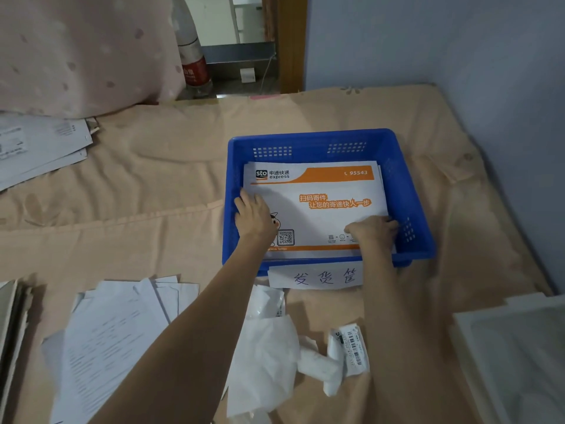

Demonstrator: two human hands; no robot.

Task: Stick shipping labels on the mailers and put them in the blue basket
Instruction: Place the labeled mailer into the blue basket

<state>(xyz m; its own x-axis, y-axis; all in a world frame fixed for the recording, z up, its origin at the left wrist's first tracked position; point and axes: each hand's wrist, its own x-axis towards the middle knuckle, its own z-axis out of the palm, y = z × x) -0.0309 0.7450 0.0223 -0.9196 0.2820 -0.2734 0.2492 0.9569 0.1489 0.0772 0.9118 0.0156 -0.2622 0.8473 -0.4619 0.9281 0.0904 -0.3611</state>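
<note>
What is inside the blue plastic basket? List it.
The blue plastic basket holds a white and orange express mailer lying flat, both hands on it. Edges of more mailers show beneath it; their number and the basket floor are covered.
</note>
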